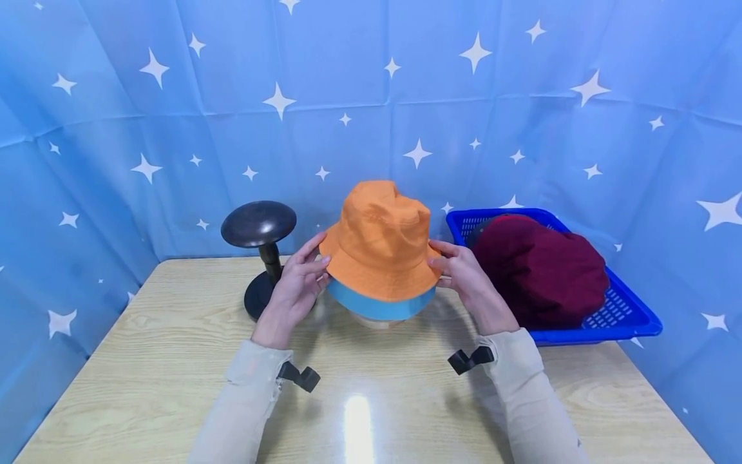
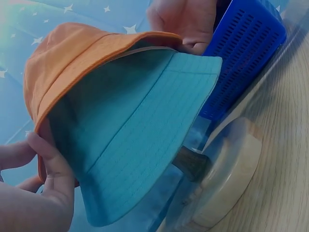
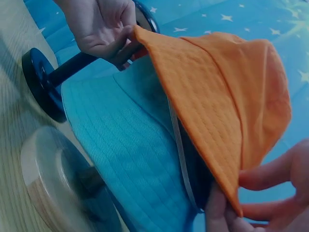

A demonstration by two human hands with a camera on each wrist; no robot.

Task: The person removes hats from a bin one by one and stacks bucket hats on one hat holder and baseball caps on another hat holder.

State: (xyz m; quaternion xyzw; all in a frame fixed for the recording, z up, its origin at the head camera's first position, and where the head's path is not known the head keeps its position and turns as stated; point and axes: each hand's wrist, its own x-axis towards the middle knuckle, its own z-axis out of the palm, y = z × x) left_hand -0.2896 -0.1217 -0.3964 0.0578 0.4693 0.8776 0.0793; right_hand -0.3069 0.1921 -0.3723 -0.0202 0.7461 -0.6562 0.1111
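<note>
An orange bucket hat is held by its brim between my two hands. My left hand pinches the left side of the brim, and my right hand pinches the right side. Directly beneath is a light blue bucket hat, whose crown goes up inside the orange one. In the left wrist view a gap shows between the orange brim and the blue hat on the near side. A stand with a round wooden base is under the blue hat; its top is hidden.
Left of the hats stands a black hat stand with a domed top, close behind my left hand. On the right, a blue plastic basket holds a dark red hat and other headwear. A blue star-patterned curtain hangs behind the wooden table.
</note>
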